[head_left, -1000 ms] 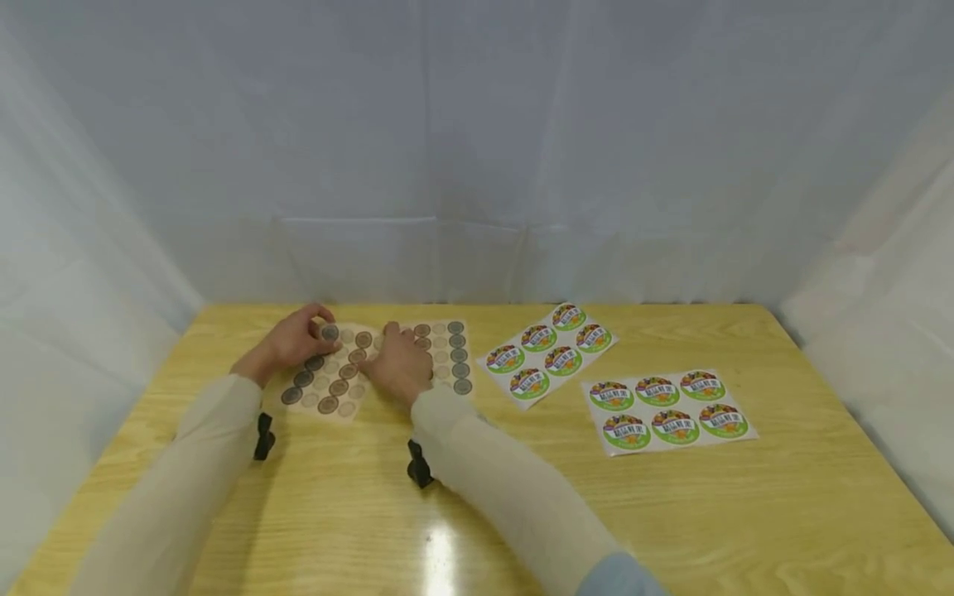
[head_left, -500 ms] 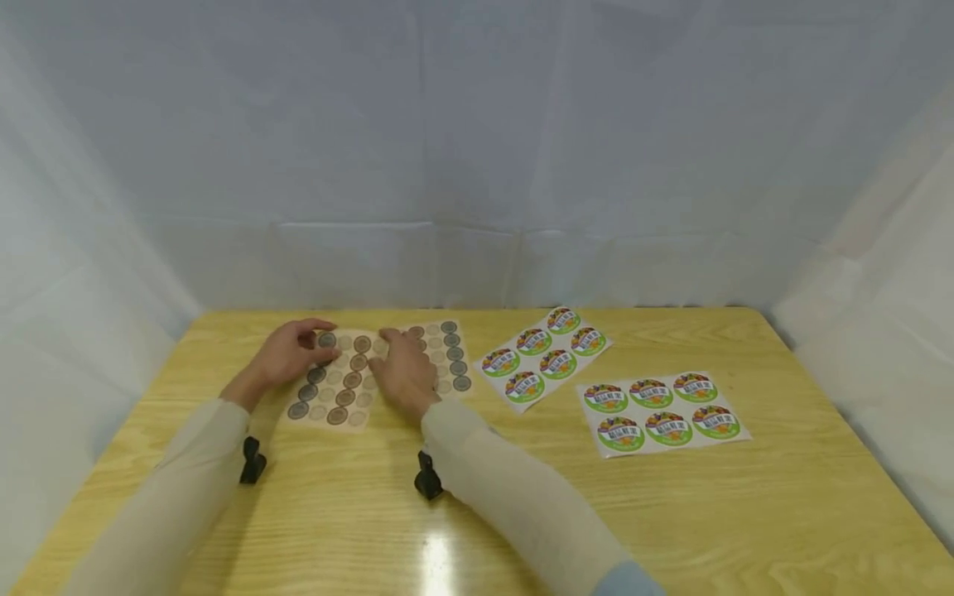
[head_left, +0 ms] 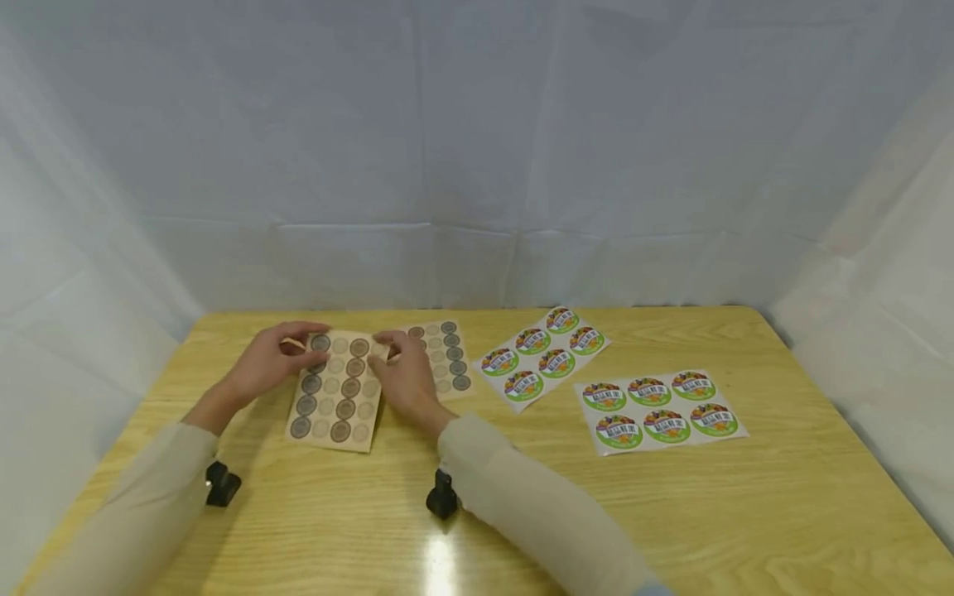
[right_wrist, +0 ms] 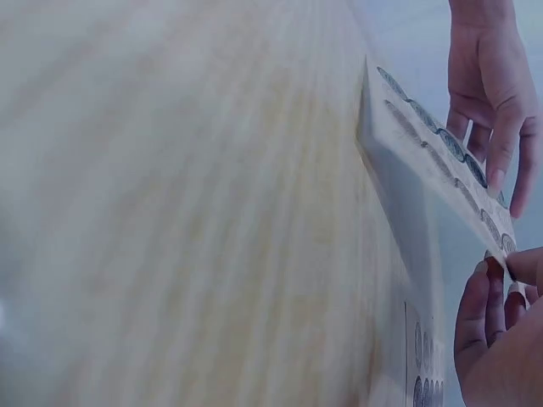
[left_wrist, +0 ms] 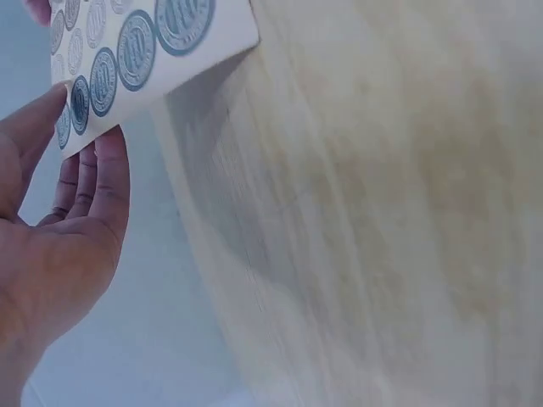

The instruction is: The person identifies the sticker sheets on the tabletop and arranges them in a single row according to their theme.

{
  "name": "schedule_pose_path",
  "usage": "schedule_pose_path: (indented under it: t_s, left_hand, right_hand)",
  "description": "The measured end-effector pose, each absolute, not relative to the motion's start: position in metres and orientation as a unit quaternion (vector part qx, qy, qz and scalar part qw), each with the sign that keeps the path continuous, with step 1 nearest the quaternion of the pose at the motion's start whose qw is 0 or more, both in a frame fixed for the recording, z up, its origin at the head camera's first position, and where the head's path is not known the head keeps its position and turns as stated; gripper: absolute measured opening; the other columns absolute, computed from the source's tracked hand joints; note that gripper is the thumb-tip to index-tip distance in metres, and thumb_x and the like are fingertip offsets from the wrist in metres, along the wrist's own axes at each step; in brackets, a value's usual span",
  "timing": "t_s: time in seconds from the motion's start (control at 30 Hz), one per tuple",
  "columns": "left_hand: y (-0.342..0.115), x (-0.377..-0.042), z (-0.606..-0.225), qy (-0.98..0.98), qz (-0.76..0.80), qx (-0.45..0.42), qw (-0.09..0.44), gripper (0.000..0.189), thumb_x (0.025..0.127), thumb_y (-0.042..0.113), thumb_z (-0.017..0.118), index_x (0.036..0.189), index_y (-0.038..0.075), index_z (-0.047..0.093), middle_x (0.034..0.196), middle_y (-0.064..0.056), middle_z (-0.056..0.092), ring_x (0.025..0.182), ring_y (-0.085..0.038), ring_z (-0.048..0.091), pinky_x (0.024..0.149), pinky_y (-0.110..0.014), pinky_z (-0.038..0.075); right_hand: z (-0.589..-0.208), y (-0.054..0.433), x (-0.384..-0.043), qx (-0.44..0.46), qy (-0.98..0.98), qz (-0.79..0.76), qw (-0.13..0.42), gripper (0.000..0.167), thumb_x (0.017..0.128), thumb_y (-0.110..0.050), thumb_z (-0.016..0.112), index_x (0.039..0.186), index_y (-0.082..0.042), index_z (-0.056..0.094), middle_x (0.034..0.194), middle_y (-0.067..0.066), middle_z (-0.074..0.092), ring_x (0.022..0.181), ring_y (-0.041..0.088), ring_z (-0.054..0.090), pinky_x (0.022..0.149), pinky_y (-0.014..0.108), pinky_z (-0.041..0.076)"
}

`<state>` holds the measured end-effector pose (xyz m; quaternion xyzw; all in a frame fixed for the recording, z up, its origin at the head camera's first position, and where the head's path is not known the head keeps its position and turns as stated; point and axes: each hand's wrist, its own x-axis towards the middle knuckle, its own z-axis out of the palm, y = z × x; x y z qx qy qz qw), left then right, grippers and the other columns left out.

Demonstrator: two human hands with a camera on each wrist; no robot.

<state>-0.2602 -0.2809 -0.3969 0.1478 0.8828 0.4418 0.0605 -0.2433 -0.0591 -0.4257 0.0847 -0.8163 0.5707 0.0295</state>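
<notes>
A sheet of round coin-pattern stickers (head_left: 328, 406) is raised off the table at a tilt, held between both hands. My left hand (head_left: 261, 364) pinches its left edge near the top, thumb on the printed face and fingers behind, as the left wrist view shows on the sticker sheet (left_wrist: 119, 68). At the upper right edge, my right hand (head_left: 408, 377) pinches the same sheet between thumb and fingers. In the right wrist view the lifted sheet (right_wrist: 450, 178) stands clear of the wood. A second coin-sticker sheet (head_left: 452, 356) lies flat, partly behind my right hand.
Right of the hands lie two white sheets of colourful round labels, one angled label sheet (head_left: 546, 356) and one nearer label sheet (head_left: 659, 411). The wooden table (head_left: 335, 530) ends at a pale curtain (head_left: 477, 149) behind and at the sides.
Both hands have lifted the left coin-sticker sheet off the table and drawn it slightly nearer. My right hand has gone from lying over the sheet to pinching its edge.
</notes>
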Motion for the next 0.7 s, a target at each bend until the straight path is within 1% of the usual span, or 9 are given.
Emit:
schedule_pose_path:
  t_s: [0.13,0.2,0.3,0.37,0.47,0.5,0.53,0.57,0.7]
  left_hand:
    - [-0.285,-0.247,-0.397,0.876,0.453,0.150,0.073,0.046,0.092,0.028,0.066,0.131,0.007,0.056,0.106,-0.017,0.051,0.083,-0.025,0.061,0.067,-0.039,0.054]
    - [-0.288,-0.239,-0.399,0.875,0.455,0.145,0.082,0.045,0.090,0.029,0.067,0.129,0.007,0.058,0.105,-0.017,0.054,0.084,-0.023,0.062,0.068,-0.037,0.054]
    - [-0.295,-0.230,-0.403,0.874,0.456,0.143,0.090,0.045,0.090,0.028,0.068,0.128,0.006,0.059,0.104,-0.017,0.059,0.085,-0.022,0.062,0.068,-0.036,0.054]
    - [-0.299,-0.223,-0.406,0.875,0.454,0.139,0.091,0.046,0.089,0.028,0.069,0.128,0.006,0.059,0.104,-0.016,0.061,0.085,-0.021,0.063,0.067,-0.034,0.053]
    - [-0.304,-0.213,-0.407,0.877,0.450,0.135,0.096,0.048,0.090,0.028,0.068,0.131,0.004,0.057,0.104,-0.015,0.060,0.085,-0.021,0.062,0.066,-0.033,0.053]
    - [-0.305,-0.211,-0.408,0.880,0.446,0.134,0.098,0.049,0.090,0.028,0.068,0.131,0.004,0.057,0.104,-0.015,0.060,0.085,-0.021,0.062,0.066,-0.033,0.053]
    - [-0.307,-0.209,-0.408,0.880,0.445,0.132,0.102,0.049,0.090,0.028,0.068,0.131,0.004,0.057,0.103,-0.015,0.060,0.085,-0.021,0.062,0.066,-0.033,0.053]
    - [-0.309,-0.206,-0.409,0.881,0.442,0.132,0.106,0.049,0.090,0.028,0.068,0.132,0.004,0.056,0.103,-0.015,0.059,0.085,-0.021,0.062,0.066,-0.033,0.053]
    - [-0.315,-0.196,-0.411,0.891,0.418,0.135,0.111,0.048,0.089,0.028,0.069,0.130,0.004,0.059,0.100,-0.012,0.059,0.084,-0.020,0.060,0.066,-0.031,0.053]
  right_hand:
    - [-0.425,-0.054,-0.232,0.093,-0.805,0.586,0.006,0.030,0.093,-0.016,0.065,0.122,-0.011,0.063,0.090,-0.003,0.051,0.064,0.007,0.049,0.055,0.022,0.040]
    - [-0.426,-0.053,-0.226,0.091,-0.804,0.588,-0.010,0.032,0.092,-0.016,0.065,0.124,-0.010,0.063,0.089,-0.003,0.052,0.065,0.006,0.050,0.057,0.022,0.041]
    - [-0.429,-0.052,-0.220,0.099,-0.805,0.584,-0.032,0.034,0.092,-0.015,0.065,0.126,-0.009,0.062,0.091,-0.004,0.054,0.072,0.006,0.052,0.064,0.022,0.044]
    - [-0.432,-0.052,-0.214,0.112,-0.804,0.583,-0.046,0.037,0.091,-0.014,0.066,0.127,-0.008,0.061,0.095,-0.004,0.057,0.078,0.004,0.054,0.072,0.021,0.046]
    - [-0.435,-0.053,-0.205,0.136,-0.789,0.594,-0.077,0.042,0.091,-0.009,0.065,0.132,-0.004,0.056,0.095,-0.004,0.062,0.079,0.002,0.058,0.075,0.020,0.047]
    - [-0.436,-0.054,-0.202,0.143,-0.786,0.596,-0.086,0.044,0.091,-0.008,0.065,0.133,-0.003,0.055,0.091,-0.003,0.062,0.074,0.003,0.058,0.072,0.019,0.048]
    - [-0.436,-0.054,-0.200,0.147,-0.787,0.592,-0.092,0.045,0.090,-0.008,0.065,0.134,-0.003,0.054,0.092,-0.003,0.061,0.074,0.002,0.057,0.073,0.019,0.047]
    - [-0.435,-0.054,-0.197,0.157,-0.787,0.588,-0.102,0.047,0.091,-0.007,0.065,0.135,-0.001,0.052,0.083,-0.002,0.062,0.065,0.002,0.056,0.067,0.018,0.047]
    - [-0.430,-0.054,-0.187,0.193,-0.839,0.501,-0.090,0.050,0.089,-0.013,0.067,0.135,-0.001,0.052,0.095,0.002,0.059,0.075,0.004,0.050,0.075,0.017,0.043]
